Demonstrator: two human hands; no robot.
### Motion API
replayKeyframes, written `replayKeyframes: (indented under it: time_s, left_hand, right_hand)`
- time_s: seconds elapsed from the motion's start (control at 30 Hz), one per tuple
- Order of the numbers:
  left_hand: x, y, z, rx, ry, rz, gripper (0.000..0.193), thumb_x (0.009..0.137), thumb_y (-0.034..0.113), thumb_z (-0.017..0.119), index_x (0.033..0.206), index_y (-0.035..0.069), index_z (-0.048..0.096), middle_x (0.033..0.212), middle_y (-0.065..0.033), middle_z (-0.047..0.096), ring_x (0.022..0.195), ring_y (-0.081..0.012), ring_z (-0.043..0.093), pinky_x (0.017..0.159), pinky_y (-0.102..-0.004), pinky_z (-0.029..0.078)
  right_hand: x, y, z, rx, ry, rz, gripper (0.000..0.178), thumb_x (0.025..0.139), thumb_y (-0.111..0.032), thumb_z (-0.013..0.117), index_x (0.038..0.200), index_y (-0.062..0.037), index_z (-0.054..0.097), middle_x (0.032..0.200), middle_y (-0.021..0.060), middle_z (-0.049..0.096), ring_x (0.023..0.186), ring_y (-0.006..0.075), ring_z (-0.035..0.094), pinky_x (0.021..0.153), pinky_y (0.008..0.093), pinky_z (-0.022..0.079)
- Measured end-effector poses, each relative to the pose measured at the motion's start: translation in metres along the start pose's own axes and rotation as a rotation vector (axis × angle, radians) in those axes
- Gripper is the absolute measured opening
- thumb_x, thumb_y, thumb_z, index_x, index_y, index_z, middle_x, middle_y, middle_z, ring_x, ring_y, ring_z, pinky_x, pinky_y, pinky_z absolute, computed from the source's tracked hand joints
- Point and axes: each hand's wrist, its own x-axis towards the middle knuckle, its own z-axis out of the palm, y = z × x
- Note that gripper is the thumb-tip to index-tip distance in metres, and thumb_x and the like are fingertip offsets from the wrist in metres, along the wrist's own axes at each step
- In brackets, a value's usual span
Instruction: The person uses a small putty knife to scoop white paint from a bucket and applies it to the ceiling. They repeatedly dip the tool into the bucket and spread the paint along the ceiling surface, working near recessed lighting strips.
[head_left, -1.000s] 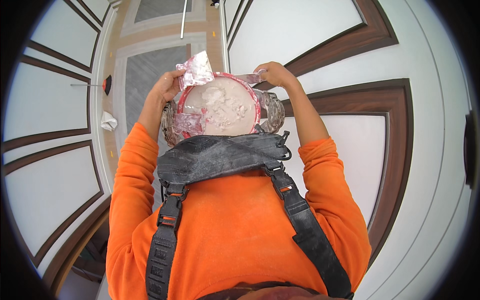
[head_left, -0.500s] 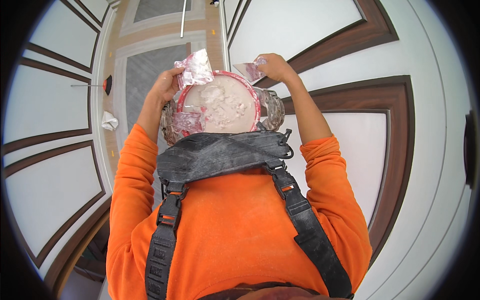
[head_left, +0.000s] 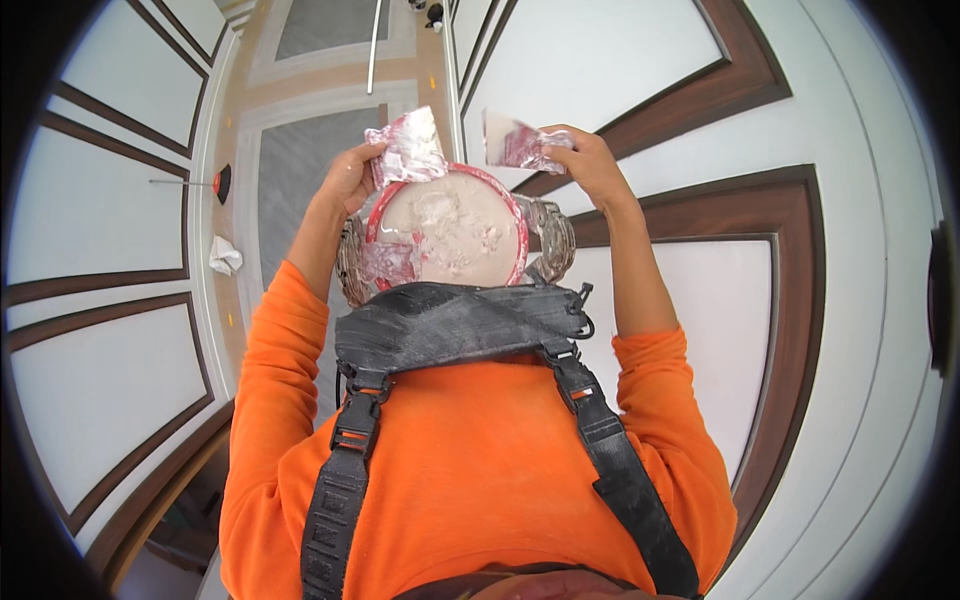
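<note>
Head view, left hand [head_left: 352,175]: raised at the far left rim of the bowl, fingers closed round a flat scraper.
Left scraper [head_left: 408,147]: a broad blade smeared white with red patches showing through; it tilts over the upper left edge of the bowl and touches or nearly touches the rim there, I cannot tell which.
Right hand [head_left: 585,160]: lifted up and to the right of the bowl, fingers pinched on a second scraper.
Right scraper [head_left: 515,143]: also caked white, held in the air just above the bowl's upper right rim, apart from the paste.
Bowl [head_left: 520,240]: round, with a red rim, sitting between the two forearms right in front of the chest; a third white-smeared blade [head_left: 385,262] leans at its lower left side.
Paste [head_left: 455,230]: pale, lumpy white filler that covers the inside of the bowl.
Holder [head_left: 553,238]: a woven, basket-like ring that shows on both sides of the bowl, grey with dried paste.
Harness [head_left: 460,320]: dusty black padded bar just below the bowl, with two black straps running down over the orange sleeves and shirt [head_left: 480,470].
Surroundings: white panels with dark brown trim [head_left: 770,200] to the right and left; a crumpled white rag [head_left: 224,256] lies on the pale strip at the left.
</note>
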Motion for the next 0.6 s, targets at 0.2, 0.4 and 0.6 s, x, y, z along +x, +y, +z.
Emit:
replayKeyframes:
  time_s: [0.2, 0.4, 0.6]
  left_hand:
    - [-0.024, 0.02, 0.084, -0.139, -0.194, -0.012, 0.031, 0.102, 0.009, 0.048, 0.125, -0.013, 0.053, 0.119, -0.0226, 0.066, 0.103, -0.026, 0.07, 0.097, -0.039, 0.058]
    - [-0.049, 0.023, 0.138, -0.116, -0.276, 0.048, 0.026, 0.105, 0.007, 0.047, 0.123, -0.01, 0.054, 0.118, -0.0165, 0.066, 0.106, -0.0209, 0.067, 0.097, -0.0346, 0.055]
    - [-0.054, 0.022, 0.146, -0.047, -0.404, 0.095, 0.027, 0.105, 0.009, 0.049, 0.126, -0.007, 0.053, 0.119, -0.0138, 0.066, 0.108, -0.019, 0.066, 0.097, -0.0338, 0.055]
  right_hand:
    - [-0.044, -0.037, 0.025, 0.06, 0.491, -0.35, 0.027, 0.09, -0.002, 0.071, 0.117, 0.0008, 0.07, 0.109, 0.0082, 0.071, 0.095, 0.0143, 0.065, 0.083, 0.0278, 0.051]
    - [-0.063, -0.021, 0.038, -0.452, 0.647, -0.762, 0.048, 0.074, 0.015, 0.064, 0.117, -0.0046, 0.072, 0.106, 0.0103, 0.068, 0.099, 0.029, 0.065, 0.088, 0.0366, 0.053]
    - [-0.071, -0.017, 0.024, -0.65, 0.728, -0.785, 0.049, 0.071, 0.016, 0.062, 0.115, -0.0027, 0.07, 0.108, 0.009, 0.066, 0.099, 0.0303, 0.064, 0.086, 0.0394, 0.053]
